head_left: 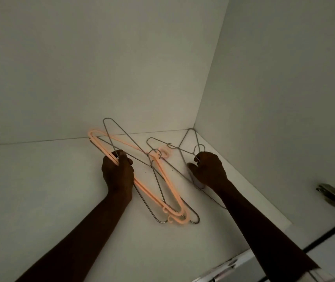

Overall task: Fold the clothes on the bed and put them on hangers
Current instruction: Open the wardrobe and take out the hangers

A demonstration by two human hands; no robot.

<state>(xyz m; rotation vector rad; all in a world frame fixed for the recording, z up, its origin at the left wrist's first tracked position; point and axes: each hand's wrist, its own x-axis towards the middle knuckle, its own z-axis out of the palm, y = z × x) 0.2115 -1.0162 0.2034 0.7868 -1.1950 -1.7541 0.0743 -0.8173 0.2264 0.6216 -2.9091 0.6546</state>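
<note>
Fetching hangers seems the step in hand: the left hand [117, 169] grips peach plastic hangers [156, 199] lying on the white cupboard shelf [40, 190], the right hand [209, 169] curls round a thin grey wire hanger [183, 159] near the corner — next, probably, lift both clear, hooks untangled.

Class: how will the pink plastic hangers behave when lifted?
Likely light and fairly stiff: thin, open pink plastic hangers, gripped by the left hand. Their hooks interlace with wire hangers, so they may snag and drag those.

Two pink hangers [152, 194] (wire hangers [189, 129]: four)
</note>
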